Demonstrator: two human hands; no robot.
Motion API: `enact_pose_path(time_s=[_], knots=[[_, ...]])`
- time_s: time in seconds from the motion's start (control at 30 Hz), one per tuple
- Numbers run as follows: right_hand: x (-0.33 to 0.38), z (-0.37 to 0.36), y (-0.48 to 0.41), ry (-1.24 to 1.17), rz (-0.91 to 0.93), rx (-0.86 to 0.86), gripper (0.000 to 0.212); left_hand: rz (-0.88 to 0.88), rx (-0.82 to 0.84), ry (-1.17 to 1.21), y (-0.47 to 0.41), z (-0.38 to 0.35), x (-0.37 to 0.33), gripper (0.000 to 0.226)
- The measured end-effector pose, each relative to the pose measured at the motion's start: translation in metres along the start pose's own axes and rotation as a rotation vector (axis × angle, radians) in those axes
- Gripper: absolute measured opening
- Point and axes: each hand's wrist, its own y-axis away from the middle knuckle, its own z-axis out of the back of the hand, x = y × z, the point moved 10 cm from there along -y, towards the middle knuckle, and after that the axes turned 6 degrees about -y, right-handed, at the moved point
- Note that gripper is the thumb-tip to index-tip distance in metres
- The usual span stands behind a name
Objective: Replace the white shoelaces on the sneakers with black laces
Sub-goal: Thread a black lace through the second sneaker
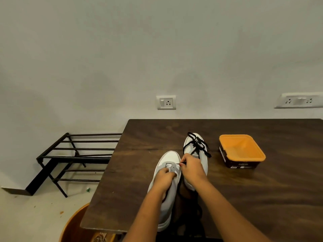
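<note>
Two white sneakers lie on the dark wooden table (244, 198). The near sneaker (170, 158) points away from me. My left hand (164, 178) grips its upper by the eyelet panel. My right hand (191, 167) pinches the tip of a black lace (178, 164) at an eyelet on the shoe's right side. The far sneaker (202, 158) lies behind my right hand, and a black lace (196, 144) runs across it with loose loops on top. No white laces are in view.
An orange-lined tub (242, 151) stands on the table to the right of the shoes. A black metal rack (73, 158) stands on the floor at the left. An orange round object (73, 226) sits below the table's near left corner. Wall sockets (166, 102) are behind.
</note>
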Motion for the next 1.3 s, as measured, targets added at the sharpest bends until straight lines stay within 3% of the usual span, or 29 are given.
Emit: enact_pose_path(time_s=[0.23, 0.4, 0.47, 0.6, 0.93, 1.03, 1.17, 1.3], knots=[[-0.005, 0.007, 0.001, 0.321, 0.003, 0.023, 0.033, 0.029, 0.07, 0.113, -0.012, -0.005, 0.0, 0.039], [0.007, 0.024, 0.001, 0.621, 0.122, -0.138, 0.028, 0.022, 0.065, 0.168, -0.021, -0.005, -0.001, 0.036], [-0.002, 0.021, 0.001, 0.651, 0.141, -0.146, 0.029, -0.005, 0.045, 0.171, -0.024, -0.004, -0.004, 0.034], [-0.019, -0.001, 0.0, 0.643, 0.197, -0.005, 0.036, -0.022, 0.016, 0.171, -0.026, -0.003, -0.009, 0.032], [-0.027, 0.015, -0.028, 0.718, 0.17, -0.084, 0.033, -0.038, 0.014, 0.188, -0.036, -0.003, -0.011, 0.026], [-0.03, 0.02, -0.03, 0.656, 0.153, -0.12, 0.03, -0.043, 0.007, 0.192, -0.038, -0.001, -0.013, 0.024], [-0.011, 0.032, -0.023, 0.346, 0.231, -0.239, 0.026, -0.013, 0.004, 0.324, -0.037, -0.001, -0.008, 0.019], [-0.005, 0.005, -0.02, -0.075, 0.162, -0.097, 0.024, 0.111, -0.007, 0.526, -0.03, -0.002, 0.001, 0.03]])
